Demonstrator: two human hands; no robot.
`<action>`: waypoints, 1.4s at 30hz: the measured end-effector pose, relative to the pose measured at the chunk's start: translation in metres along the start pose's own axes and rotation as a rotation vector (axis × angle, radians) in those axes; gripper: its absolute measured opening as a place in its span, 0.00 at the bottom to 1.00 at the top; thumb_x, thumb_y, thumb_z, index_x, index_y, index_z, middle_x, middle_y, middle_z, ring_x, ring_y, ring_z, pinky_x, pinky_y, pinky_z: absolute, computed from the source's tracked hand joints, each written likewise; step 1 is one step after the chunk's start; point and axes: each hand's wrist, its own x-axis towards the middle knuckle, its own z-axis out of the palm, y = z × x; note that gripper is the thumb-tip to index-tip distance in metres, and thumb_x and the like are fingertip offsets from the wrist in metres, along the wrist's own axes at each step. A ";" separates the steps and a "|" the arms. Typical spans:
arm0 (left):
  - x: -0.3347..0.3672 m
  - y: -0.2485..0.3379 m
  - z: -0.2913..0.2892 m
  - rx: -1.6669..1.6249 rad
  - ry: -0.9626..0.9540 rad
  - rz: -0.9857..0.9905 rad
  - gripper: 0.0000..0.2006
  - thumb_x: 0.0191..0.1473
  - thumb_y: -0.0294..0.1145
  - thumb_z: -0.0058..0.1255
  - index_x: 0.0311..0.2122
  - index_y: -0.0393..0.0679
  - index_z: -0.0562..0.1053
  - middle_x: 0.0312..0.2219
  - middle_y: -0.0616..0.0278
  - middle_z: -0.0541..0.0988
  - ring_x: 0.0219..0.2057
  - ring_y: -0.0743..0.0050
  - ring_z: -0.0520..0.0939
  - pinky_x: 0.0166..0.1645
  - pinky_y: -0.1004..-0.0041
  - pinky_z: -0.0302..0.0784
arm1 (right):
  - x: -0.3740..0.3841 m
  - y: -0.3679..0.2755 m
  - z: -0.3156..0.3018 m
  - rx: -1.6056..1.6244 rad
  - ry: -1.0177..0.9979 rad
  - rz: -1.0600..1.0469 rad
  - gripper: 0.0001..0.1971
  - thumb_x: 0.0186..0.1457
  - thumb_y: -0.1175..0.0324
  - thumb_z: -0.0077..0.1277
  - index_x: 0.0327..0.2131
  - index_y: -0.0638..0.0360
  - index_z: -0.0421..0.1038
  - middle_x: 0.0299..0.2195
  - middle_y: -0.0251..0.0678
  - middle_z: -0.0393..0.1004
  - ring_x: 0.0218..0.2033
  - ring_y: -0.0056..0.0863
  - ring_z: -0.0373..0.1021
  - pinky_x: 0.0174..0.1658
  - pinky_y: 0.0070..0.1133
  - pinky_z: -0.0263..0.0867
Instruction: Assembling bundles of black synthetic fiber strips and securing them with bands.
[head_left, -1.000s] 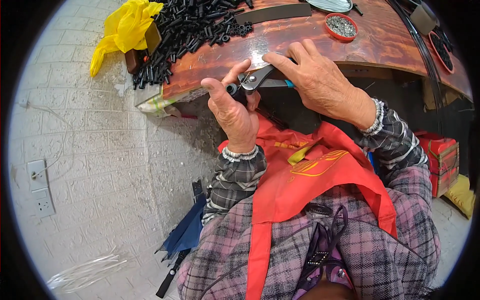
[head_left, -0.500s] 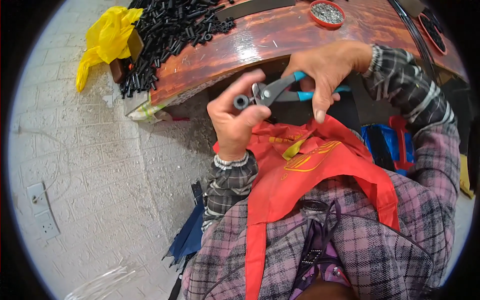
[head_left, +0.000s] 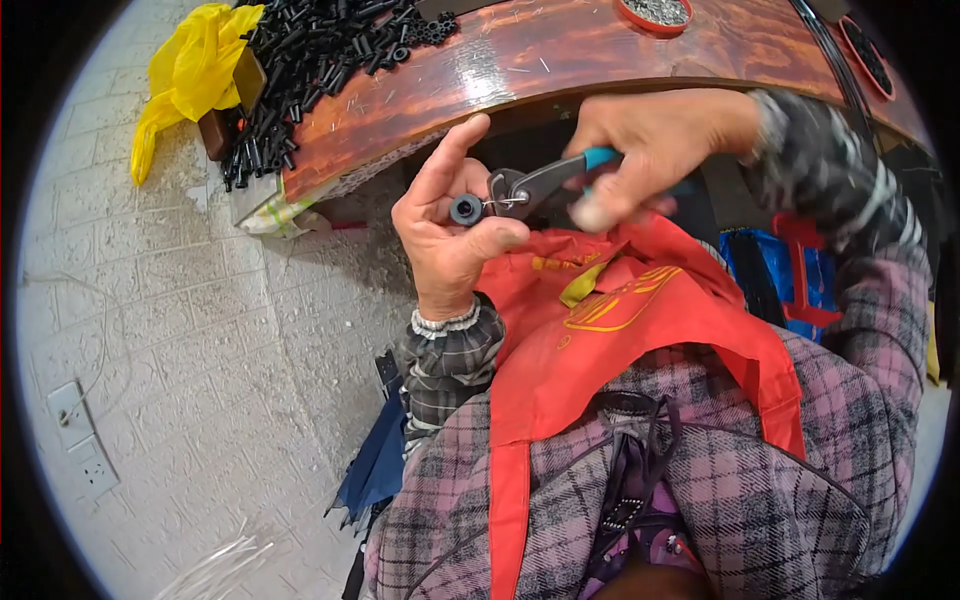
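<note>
The left hand's (head_left: 435,245) pointing finger has just gone up, away from the pliers (head_left: 545,183), so the end of the black tube (head_left: 466,209) and a thin silver wire (head_left: 497,202) by the pliers' nose are easy to see while being worked on. The left hand holds the tube snugly in the air, just off the table's (head_left: 480,80) near edge, and the right hand (head_left: 655,145) is wrapped round the blue handles, too blurry to tell how hard it squeezes. The red cloth (head_left: 660,340) below has yellow printed marks, too folded to read.
</note>
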 end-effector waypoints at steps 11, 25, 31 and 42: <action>0.005 -0.003 -0.008 0.030 0.022 -0.018 0.33 0.32 0.39 0.62 0.42 0.29 0.65 0.21 0.68 0.69 0.20 0.85 0.68 0.23 0.84 0.65 | -0.005 0.002 0.022 -1.214 0.975 -0.407 0.19 0.33 0.69 0.47 0.34 0.66 0.61 0.26 0.44 0.64 0.29 0.35 0.64 0.29 0.26 0.58; 0.011 -0.003 -0.005 0.030 0.021 0.018 0.29 0.34 0.39 0.60 0.40 0.29 0.65 0.19 0.67 0.67 0.17 0.86 0.65 0.20 0.82 0.60 | -0.015 0.007 0.017 -1.224 1.026 -0.420 0.19 0.33 0.71 0.48 0.35 0.64 0.60 0.28 0.43 0.64 0.30 0.38 0.64 0.31 0.30 0.58; 0.010 0.001 -0.001 0.081 -0.096 0.015 0.32 0.32 0.40 0.60 0.41 0.29 0.65 0.20 0.67 0.68 0.19 0.84 0.69 0.24 0.85 0.66 | -0.011 0.007 -0.005 0.075 -0.146 0.129 0.20 0.33 0.67 0.55 0.32 0.66 0.64 0.14 0.36 0.65 0.16 0.24 0.65 0.17 0.21 0.57; 0.017 -0.010 0.004 -0.312 -0.049 -0.003 0.32 0.50 0.59 0.32 0.34 0.32 0.71 0.13 0.73 0.62 0.11 0.89 0.57 0.16 0.87 0.54 | -0.008 0.014 0.002 -0.269 0.121 -0.160 0.11 0.34 0.72 0.48 0.24 0.63 0.58 0.18 0.45 0.62 0.23 0.45 0.62 0.24 0.31 0.56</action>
